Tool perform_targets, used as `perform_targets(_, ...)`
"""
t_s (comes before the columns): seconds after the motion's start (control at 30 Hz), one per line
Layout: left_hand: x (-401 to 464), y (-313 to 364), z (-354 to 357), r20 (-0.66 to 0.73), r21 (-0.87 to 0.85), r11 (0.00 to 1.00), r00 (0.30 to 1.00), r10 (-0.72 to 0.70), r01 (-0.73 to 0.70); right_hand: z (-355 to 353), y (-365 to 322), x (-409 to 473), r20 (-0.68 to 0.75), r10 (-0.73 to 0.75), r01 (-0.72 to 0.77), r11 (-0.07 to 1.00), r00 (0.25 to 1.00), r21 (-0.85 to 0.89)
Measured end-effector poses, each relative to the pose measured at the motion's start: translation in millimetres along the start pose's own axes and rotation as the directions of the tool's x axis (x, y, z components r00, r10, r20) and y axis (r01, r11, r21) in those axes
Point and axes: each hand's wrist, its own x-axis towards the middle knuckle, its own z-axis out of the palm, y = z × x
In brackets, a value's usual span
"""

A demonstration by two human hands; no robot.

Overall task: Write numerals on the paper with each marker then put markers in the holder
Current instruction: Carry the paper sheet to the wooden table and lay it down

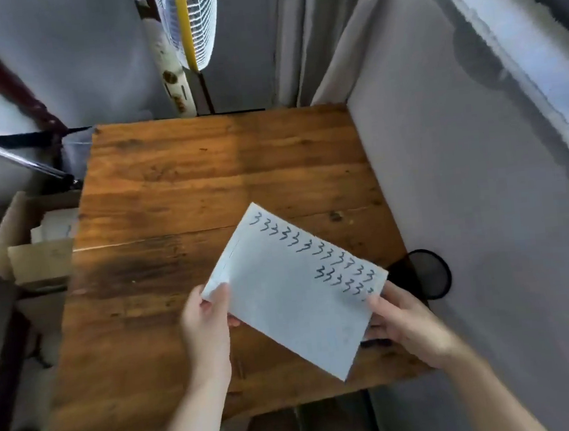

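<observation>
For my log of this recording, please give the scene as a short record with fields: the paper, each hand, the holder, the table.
paper: white sheet lifted off the table, two rows of "3" along its far edge
left hand: fingers pinch the sheet's left corner
right hand: holds the sheet's right edge
holder: black round holder at the table's right edge, partly behind the sheet
table: brown wood
markers: none clearly seen
</observation>
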Motion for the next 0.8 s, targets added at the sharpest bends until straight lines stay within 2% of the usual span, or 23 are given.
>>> perform_targets(0.1, -6.8, -45.0, -6.0, -0.033, -0.052, 0.998, 0.999, -0.024, 0.023, 12.0, 45.0, 21.5, -0.091, 0.014, -0.012, 1.000, 0.996, 0.026)
perform_targets(0.2, -0.2, -95.3, -14.6, 0.043, 0.043, 0.999, 0.999, -0.030, 0.029, 13.0, 74.4, 43.3, -0.208, -0.031, 0.009, 0.994, 0.978, -0.107)
perform_targets(0.37, 14.6, -132.8, -29.6, 0.219, 0.137, 0.988, 0.975, 0.035, -0.066, 1.5, 105.2, 65.9, -0.046, -0.062, 0.042, 0.934, 0.997, -0.356)
perform_targets(0.43, 22.8, -149.4, -35.0, 0.310, 0.223, 0.962, 0.947, 0.086, -0.160, -2.6, 119.6, 73.4, -0.033, -0.066, 0.044, 0.894, 0.997, -0.447)
perform_targets(0.53, 23.6, -174.3, -43.0, 0.301, 0.402, 0.856, 0.930, 0.211, -0.325, 3.2, 136.6, 73.7, -0.153, -0.144, 0.044, 0.850, 0.978, -0.524)
perform_targets(0.63, 10.8, -185.0, -42.0, 0.198, 0.609, 0.673, 0.902, 0.383, -0.420, 12.5, 147.3, 71.2, -0.303, -0.318, -0.012, 0.672, 0.898, -0.740)
perform_targets(0.73, -6.3, -185.9, -35.8, 0.174, 0.788, 0.421, 0.819, 0.546, -0.448, 15.8, 158.3, 70.5, -0.291, -0.441, -0.039, 0.496, 0.849, -0.867)
perform_targets(0.8, -10.6, -186.5, -33.4, 0.148, 0.827, 0.381, 0.814, 0.562, -0.413, 15.1, 161.2, 69.7, -0.255, -0.495, -0.044, 0.397, 0.831, -0.917)
